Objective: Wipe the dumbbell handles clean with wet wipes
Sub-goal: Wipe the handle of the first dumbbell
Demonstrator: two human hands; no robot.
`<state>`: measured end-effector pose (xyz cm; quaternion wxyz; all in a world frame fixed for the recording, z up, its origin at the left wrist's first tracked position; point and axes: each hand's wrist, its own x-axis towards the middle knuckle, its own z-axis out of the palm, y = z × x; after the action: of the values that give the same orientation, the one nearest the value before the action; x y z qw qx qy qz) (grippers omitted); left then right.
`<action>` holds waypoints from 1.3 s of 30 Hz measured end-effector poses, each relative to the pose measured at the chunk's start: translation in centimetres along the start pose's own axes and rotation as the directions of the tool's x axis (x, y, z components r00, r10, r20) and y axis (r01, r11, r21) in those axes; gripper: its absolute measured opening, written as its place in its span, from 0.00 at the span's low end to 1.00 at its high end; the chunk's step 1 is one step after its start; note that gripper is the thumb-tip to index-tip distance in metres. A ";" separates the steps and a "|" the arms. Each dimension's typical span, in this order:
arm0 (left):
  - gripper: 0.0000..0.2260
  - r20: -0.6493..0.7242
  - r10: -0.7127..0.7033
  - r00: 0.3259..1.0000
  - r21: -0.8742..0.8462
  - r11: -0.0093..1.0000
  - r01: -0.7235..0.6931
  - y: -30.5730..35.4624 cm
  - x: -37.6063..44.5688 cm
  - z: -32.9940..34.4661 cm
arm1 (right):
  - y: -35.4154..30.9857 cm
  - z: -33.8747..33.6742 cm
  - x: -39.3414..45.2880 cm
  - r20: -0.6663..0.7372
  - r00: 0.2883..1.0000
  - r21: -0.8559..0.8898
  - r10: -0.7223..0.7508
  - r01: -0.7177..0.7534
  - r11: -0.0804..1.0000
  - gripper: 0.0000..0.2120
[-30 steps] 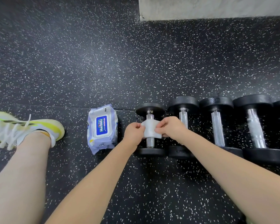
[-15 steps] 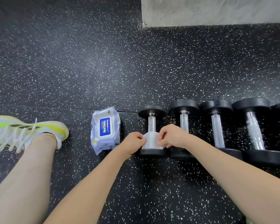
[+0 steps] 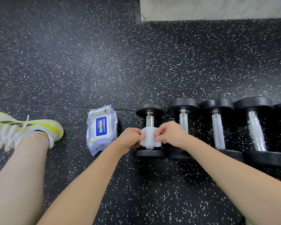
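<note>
White wet wipe (image 3: 148,135) wraps the near half of the leftmost dumbbell (image 3: 150,130) handle on the gym floor (image 3: 88,62), pinched by left hand (image 3: 131,138) and right hand (image 3: 169,133) from either side for full contact. The wipes pack (image 3: 101,128) lies just left, within reach.

— How is the floor (image 3: 71,62) laid out?
— A row of dumbbells (image 3: 217,127) is set across the right of the frame, the wipe pack (image 3: 101,129) just left of the leftmost dumbbell (image 3: 150,151).
— And the wipe (image 3: 148,137)?
— It is wrapped round that dumbbell's handle, between the left hand (image 3: 131,138) and right hand (image 3: 170,133). A shoe (image 3: 23,129) is seen at far left.
</note>
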<state>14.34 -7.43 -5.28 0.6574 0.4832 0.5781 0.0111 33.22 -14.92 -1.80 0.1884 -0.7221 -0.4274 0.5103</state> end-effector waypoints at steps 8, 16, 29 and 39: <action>0.05 -0.165 0.028 0.986 -0.127 0.991 -0.049 1.2 1.6 1.1 | 0.2 0.3 1.4 -0.148 0.989 0.114 0.031 -0.014 0.993 0.07; 0.05 -0.311 0.045 0.949 -0.206 0.972 -0.113 2.7 2.4 1.7 | 0.3 0.5 3.1 -0.263 0.963 0.308 0.054 0.031 0.951 0.09; 0.07 -0.174 0.115 0.978 -0.029 0.992 -0.121 0.6 1.0 1.7 | 0.6 0.2 1.4 -0.044 0.990 0.379 0.136 -0.110 0.919 0.08; 0.10 0.043 0.064 0.997 0.230 0.971 -0.072 -0.9 -1.8 0.1 | -0.4 -0.4 -0.5 0.164 0.978 0.026 0.127 -0.133 0.991 0.07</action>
<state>13.31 -8.98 -4.52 0.6061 0.5761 0.5468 -0.0423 33.38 -15.04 -1.03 0.1323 -0.7010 -0.3836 0.5864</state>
